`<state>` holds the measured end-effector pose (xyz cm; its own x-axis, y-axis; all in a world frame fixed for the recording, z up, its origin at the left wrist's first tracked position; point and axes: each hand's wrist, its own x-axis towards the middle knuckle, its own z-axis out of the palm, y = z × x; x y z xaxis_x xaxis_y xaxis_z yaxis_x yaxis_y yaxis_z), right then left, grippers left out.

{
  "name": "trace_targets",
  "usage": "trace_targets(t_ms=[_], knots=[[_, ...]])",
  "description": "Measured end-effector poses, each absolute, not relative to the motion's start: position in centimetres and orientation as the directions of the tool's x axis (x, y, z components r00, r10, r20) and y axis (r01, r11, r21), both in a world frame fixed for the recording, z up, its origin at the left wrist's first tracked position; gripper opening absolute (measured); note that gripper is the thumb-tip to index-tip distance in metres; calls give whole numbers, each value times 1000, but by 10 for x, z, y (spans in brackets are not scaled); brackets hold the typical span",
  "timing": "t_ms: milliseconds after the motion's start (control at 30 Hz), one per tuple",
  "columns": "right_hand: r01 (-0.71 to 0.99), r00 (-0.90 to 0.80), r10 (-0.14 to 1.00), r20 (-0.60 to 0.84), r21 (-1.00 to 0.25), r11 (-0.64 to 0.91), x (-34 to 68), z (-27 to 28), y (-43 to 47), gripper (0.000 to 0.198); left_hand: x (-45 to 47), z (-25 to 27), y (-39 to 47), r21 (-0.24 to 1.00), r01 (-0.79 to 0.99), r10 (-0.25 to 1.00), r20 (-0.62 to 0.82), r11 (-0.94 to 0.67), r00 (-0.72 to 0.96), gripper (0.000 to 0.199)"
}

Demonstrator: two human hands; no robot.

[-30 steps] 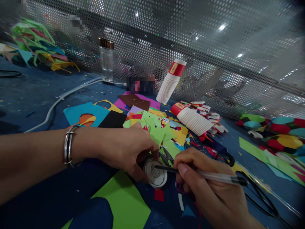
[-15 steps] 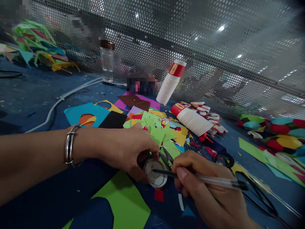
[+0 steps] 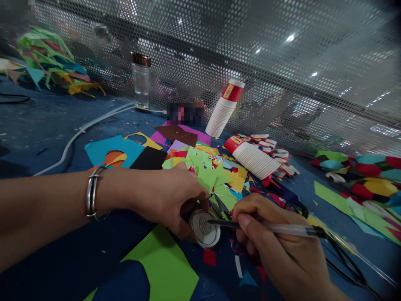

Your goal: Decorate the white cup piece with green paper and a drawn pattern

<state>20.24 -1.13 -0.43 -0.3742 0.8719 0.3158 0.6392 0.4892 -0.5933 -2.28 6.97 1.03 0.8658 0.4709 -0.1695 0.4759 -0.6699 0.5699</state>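
Observation:
My left hand (image 3: 169,200) curls its thumb and fingers around the side of a white round paper cup bottom (image 3: 210,238), whose rim faces me. A small patch of crossed dark lines and a curved outline show on its white face. In my right hand (image 3: 275,242) is a pen with a clear barrel (image 3: 285,228), pinched between thumb and fingers. Its dark tip lies at the right edge of the crossed lines; whether it touches, I cannot tell. Scissors (image 3: 222,205) lie just behind, their handles partly hidden by my right hand.
Cut green paper (image 3: 169,263) lies in front, with coloured scraps behind. One stack of paper cups (image 3: 221,115) leans near the mesh panel (image 3: 282,79); another cup stack (image 3: 257,159) lies nearby. A glass bottle (image 3: 140,83) and a white cable (image 3: 70,142) are at left.
The pen and my right hand have shifted slightly right, drawing the tip from inside the crossed lines to their edge. More lines now show. My left hand and the cup bottom stay almost in place.

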Motion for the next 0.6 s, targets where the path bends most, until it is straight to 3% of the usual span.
trace_targets(t_ms=[300, 600], knots=[[642, -320, 889, 327, -616, 457, 197, -4, -16, 28, -24, 10, 70, 541, 474, 474, -151, -695, 867, 39], [613, -420, 828, 370, -557, 560, 191, -2, -18, 22, -24, 7, 71, 565, 450, 463, -131, -691, 876, 33]])
